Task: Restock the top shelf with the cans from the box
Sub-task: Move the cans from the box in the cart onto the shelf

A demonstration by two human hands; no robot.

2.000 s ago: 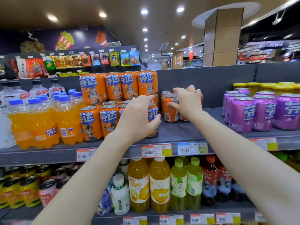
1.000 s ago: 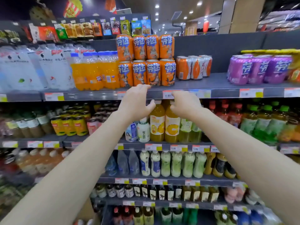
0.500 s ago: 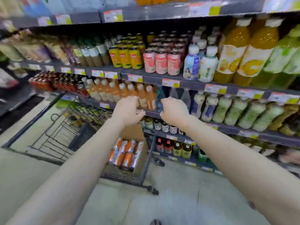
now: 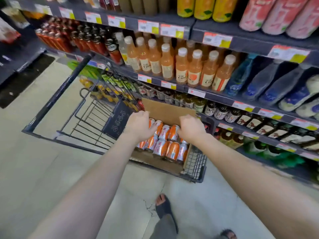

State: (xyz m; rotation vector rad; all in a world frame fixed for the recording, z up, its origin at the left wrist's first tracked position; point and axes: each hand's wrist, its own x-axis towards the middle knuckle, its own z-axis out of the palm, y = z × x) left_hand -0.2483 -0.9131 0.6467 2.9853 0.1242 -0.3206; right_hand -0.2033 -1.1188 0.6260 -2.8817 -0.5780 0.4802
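Note:
A cardboard box sits in the basket of a shopping cart and holds several orange-and-white cans lying on their sides. Both my hands are down in the box. My left hand curls its fingers over a can in the far left row. My right hand curls its fingers round the end of a can near the middle. The top shelf is out of view.
The cart's dark handle and folded child seat lie to the left of the box. Shelves of juice bottles and small dark bottles run right behind the cart. My sandalled foot stands on the pale floor below.
My gaze has dropped from the top shelf to the cart. Both hands came down empty from the shelf and have reached into the box onto the cans.

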